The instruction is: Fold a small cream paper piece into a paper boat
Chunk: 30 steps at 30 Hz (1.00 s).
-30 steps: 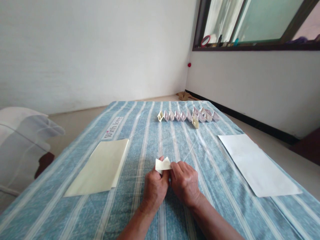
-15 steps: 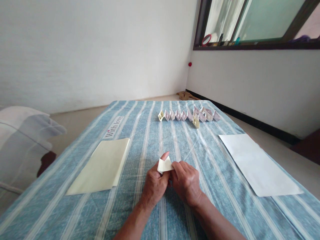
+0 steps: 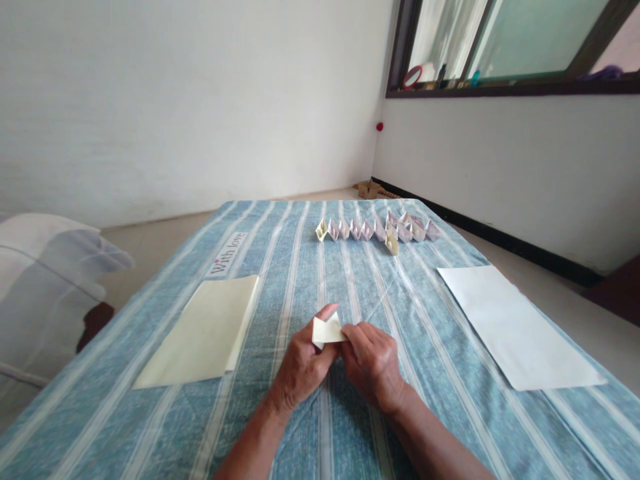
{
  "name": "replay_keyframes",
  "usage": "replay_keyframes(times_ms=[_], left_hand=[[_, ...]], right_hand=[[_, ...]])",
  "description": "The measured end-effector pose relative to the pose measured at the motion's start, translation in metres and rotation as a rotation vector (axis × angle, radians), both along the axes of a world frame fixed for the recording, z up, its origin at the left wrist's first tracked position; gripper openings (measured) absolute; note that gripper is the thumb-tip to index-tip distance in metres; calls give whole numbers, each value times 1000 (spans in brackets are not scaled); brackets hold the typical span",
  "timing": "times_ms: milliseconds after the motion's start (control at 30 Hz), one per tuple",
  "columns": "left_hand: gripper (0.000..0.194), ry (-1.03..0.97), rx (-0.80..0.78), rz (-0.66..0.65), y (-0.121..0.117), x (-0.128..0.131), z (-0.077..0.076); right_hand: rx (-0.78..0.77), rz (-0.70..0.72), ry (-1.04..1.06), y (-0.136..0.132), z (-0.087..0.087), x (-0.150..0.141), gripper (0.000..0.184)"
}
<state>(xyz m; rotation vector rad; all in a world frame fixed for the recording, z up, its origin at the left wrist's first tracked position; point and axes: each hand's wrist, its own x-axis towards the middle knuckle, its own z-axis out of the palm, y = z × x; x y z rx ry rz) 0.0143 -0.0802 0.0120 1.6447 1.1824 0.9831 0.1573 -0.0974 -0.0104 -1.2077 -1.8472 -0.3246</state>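
Observation:
Both my hands are close together at the near middle of the striped blue cloth [image 3: 295, 287]. A small folded piece of pale paper [image 3: 327, 331] is pinched between my left hand [image 3: 303, 363] and my right hand [image 3: 373, 365]. One left finger sticks up behind the paper. A cream paper sheet [image 3: 200, 333] lies to the left of my hands, and a larger white sheet [image 3: 515, 327] lies to their right. Far ahead stands a zigzag row of small folded paper boats [image 3: 367, 231], some cream, most pale mauve.
A "With love" label [image 3: 227, 254] sits on the cloth at the far left. White bedding [image 3: 45, 287] bulges beyond the left edge. Walls meet in the far corner, with a brown object on the floor [image 3: 371, 190]. A window [image 3: 490, 47] with small items on its ledge is high right.
My left hand has turned slightly and shifted left, and its raised finger now leans to the right. The folded paper has tilted a little between my hands.

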Motion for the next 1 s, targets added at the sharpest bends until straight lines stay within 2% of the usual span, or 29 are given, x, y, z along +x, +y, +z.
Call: replay_keyframes(times_ms=[100, 200, 700, 867, 1000], left_hand=[[62, 5, -19, -38, -1, -1, 2], [54, 14, -17, -48, -1, -1, 2], [42, 35, 61, 52, 2, -1, -12], [41, 65, 108, 54, 3, 1, -14], [45, 82, 94, 38, 3, 2, -14]], right_hand=[[3, 17, -8, 0, -1, 0, 28], [3, 25, 3, 0, -1, 1, 26], [41, -16, 21, 4, 0, 5, 23], [-42, 12, 129, 2, -2, 3, 20], [-134, 61, 245, 2, -5, 1, 29]])
